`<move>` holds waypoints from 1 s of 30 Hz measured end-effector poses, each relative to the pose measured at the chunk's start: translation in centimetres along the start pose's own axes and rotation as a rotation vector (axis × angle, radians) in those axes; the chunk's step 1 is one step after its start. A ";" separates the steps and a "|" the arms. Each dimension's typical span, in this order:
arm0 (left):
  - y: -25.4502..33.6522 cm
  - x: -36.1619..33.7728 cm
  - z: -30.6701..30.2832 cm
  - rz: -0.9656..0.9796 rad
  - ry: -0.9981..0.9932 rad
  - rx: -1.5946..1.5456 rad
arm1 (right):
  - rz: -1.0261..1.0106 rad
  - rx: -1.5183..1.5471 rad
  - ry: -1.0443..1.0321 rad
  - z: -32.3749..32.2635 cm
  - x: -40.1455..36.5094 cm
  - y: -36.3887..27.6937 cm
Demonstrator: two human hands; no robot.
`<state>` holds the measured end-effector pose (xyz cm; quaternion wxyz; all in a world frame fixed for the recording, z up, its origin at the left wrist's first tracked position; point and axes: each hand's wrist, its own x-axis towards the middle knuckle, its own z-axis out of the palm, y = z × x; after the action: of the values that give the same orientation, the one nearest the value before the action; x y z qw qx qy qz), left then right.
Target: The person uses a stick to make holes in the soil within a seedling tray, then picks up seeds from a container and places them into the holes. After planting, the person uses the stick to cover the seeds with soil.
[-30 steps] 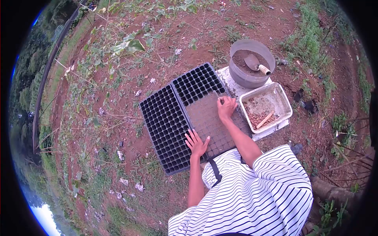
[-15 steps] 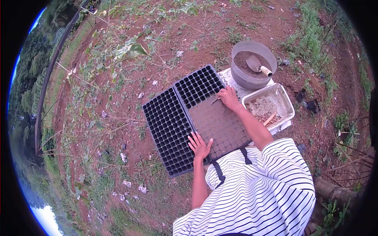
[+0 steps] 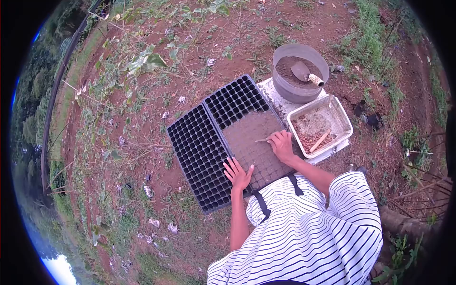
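Note:
Two black seedling trays lie side by side. The left tray [image 3: 198, 156] shows hollow cells; the right tray [image 3: 236, 98] has hollow cells at its far end and brown soil [image 3: 251, 135] over the rest. My left hand [image 3: 238, 175] rests with spread fingers where the two trays meet. On the soil near the right edge is my right hand [image 3: 281, 144], its fingers closed on a small thin stick [image 3: 261, 140] that points left across the surface.
A round grey tub [image 3: 298, 90] of soil holds a trowel [image 3: 306, 74] on a white board [image 3: 277, 100]. Beside it sits a cream basket [image 3: 345, 128] with brown bits and a wooden stick [image 3: 320, 141]. Leafy plants stand beyond the trays.
My right hand has moved toward my body, from the far part of the soil to its middle, still holding the thin stick. My left hand has stayed about where it was. The view has shifted slightly.

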<state>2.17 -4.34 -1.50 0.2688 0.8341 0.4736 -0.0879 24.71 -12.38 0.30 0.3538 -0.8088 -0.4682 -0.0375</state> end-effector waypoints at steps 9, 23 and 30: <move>-0.1 0.1 0.0 -0.006 -0.002 -0.001 | -0.136 -0.104 -0.016 2.3 2.1 0.6; -0.2 0.0 0.0 -0.001 0.010 0.000 | -0.135 -0.104 -0.018 3.6 2.0 -1.6; 0.2 0.0 -0.4 -0.025 -0.032 0.004 | 0.045 -0.128 0.081 4.7 3.8 -1.7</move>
<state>2.32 -4.21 -1.11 0.2736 0.8270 0.4796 -0.1057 24.23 -6.20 -0.74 0.3209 -0.8380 -0.4317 -0.0920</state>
